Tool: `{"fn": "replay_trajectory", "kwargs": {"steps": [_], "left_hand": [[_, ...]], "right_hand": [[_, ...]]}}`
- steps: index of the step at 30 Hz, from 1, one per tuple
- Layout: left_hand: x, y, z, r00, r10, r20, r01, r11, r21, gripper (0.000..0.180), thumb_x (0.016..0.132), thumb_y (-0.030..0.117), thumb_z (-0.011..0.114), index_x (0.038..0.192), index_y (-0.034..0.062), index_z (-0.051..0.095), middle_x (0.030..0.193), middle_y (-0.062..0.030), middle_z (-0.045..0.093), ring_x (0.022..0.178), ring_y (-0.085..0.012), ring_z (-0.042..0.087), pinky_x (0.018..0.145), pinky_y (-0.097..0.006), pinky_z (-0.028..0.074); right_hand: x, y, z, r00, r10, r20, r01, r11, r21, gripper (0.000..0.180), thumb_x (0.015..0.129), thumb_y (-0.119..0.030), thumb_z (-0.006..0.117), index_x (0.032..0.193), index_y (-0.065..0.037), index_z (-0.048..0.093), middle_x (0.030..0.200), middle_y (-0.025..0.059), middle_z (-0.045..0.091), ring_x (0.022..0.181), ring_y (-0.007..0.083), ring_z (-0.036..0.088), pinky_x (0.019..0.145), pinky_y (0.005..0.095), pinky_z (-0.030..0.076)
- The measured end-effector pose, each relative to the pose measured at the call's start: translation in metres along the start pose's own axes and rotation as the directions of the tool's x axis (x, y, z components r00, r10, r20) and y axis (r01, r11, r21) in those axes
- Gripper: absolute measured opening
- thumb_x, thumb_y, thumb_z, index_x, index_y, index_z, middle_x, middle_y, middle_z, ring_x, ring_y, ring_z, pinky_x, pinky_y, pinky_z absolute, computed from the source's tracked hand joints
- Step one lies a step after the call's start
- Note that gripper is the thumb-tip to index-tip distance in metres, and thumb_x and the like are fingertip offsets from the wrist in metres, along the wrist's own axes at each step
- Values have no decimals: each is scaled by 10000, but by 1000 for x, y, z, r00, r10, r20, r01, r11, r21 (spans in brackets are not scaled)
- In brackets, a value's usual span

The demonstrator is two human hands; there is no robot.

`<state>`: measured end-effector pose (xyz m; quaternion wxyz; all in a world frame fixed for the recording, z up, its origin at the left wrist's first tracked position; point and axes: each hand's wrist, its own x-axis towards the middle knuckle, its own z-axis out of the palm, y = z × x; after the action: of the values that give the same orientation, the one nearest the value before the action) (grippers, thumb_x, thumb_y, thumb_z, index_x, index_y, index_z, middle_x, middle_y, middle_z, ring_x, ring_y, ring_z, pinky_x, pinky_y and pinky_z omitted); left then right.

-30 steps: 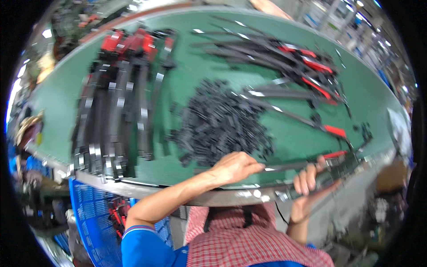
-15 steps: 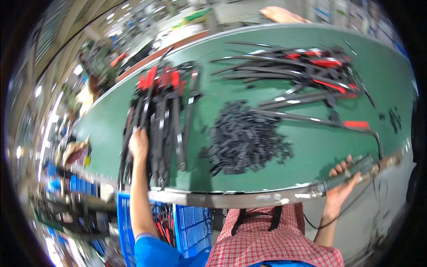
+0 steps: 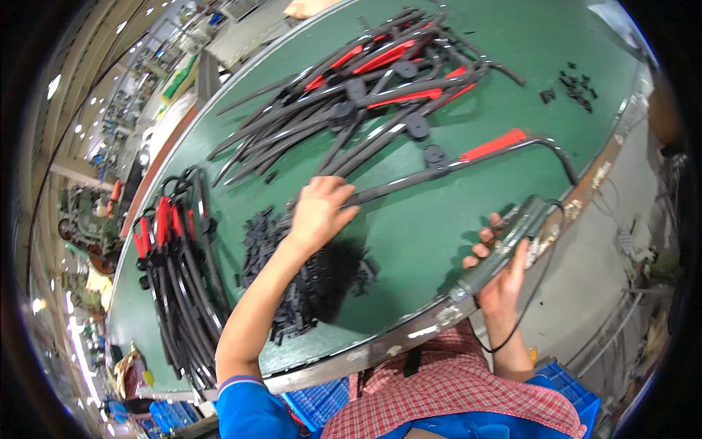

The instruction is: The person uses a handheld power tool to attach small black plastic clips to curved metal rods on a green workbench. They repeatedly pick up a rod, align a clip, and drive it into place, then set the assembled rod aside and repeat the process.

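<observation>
My left hand (image 3: 316, 218) reaches across the pile of small black plastic pieces (image 3: 274, 293). Its fingers and thumb close round the near end of a bent black tube (image 3: 395, 186), which has a red sleeve (image 3: 493, 145) and a round black fitting (image 3: 436, 158). The tube lies on the green table, its curved end toward the right edge. At the table's front edge my right hand (image 3: 503, 289) wraps round a corded electric screwdriver (image 3: 506, 245) with a translucent greenish body, held slantwise. The tip of the screwdriver is hard to make out.
More bent black tubes with red sleeves (image 3: 395, 57) lie heaped at the back. A bundle of similar tubes (image 3: 183, 285) rests at the left. Small black parts (image 3: 578, 88) are scattered at the far right. Blue baskets (image 3: 318, 402) stand below the worn table edge (image 3: 409, 333).
My left hand has left the bundle of tubes on the left and moved right to the single tube. The view has turned toward the right. My right hand still holds the screwdriver.
</observation>
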<state>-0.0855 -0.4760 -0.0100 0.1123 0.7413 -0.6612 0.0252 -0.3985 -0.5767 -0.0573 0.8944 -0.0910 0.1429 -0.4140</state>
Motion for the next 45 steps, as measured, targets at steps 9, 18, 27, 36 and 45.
{"fn": "replay_trajectory", "kwargs": {"steps": [9, 18, 27, 36, 45], "left_hand": [[-21, 62, -70, 997, -53, 60, 58, 994, -94, 304, 843, 145, 634, 1118, 34, 571, 946, -160, 638, 832, -345, 638, 699, -398, 528], [-148, 118, 12, 927, -347, 143, 371, 787, -494, 322, 887, 153, 604, 1177, 16, 578, 1014, -204, 638, 897, -345, 640, 768, -371, 511], [-157, 105, 6, 961, -269, -59, 214, 866, -452, 277, 863, 164, 620, 1112, 43, 631, 902, -144, 643, 810, -310, 633, 701, -377, 508], [-118, 67, 20, 949, -284, -139, 259, 950, -174, 206, 749, 137, 686, 941, 71, 646, 952, -99, 588, 926, -286, 536, 796, -386, 440], [-128, 66, 28, 934, -329, -139, 273, 909, -315, 136, 783, 127, 643, 892, 45, 631, 894, -94, 597, 875, -290, 539, 786, -389, 427]], "right_hand": [[2, -4, -2, 1000, 14, 7, -15, 1000, 13, 595, 957, -540, 380, 1369, -111, 367, 996, 72, 522, 792, 175, 483, 718, 369, 439], [-32, 33, 16, 910, 282, 303, -272, 959, -75, 865, 844, -722, 399, 1433, -97, 295, 747, 53, 509, 520, 160, 476, 511, 349, 422], [-49, 87, 28, 947, 306, 99, -263, 914, -309, 851, 861, -699, 411, 1465, -127, 230, 771, 53, 551, 530, 152, 501, 490, 331, 424], [-48, 96, 36, 950, 305, 66, -259, 887, -382, 856, 852, -697, 434, 1462, -129, 238, 751, 45, 545, 510, 150, 497, 473, 325, 412], [-47, 89, 45, 954, 292, 66, -246, 891, -382, 864, 847, -714, 411, 1428, -82, 310, 810, 47, 563, 520, 149, 500, 461, 319, 420]]}}
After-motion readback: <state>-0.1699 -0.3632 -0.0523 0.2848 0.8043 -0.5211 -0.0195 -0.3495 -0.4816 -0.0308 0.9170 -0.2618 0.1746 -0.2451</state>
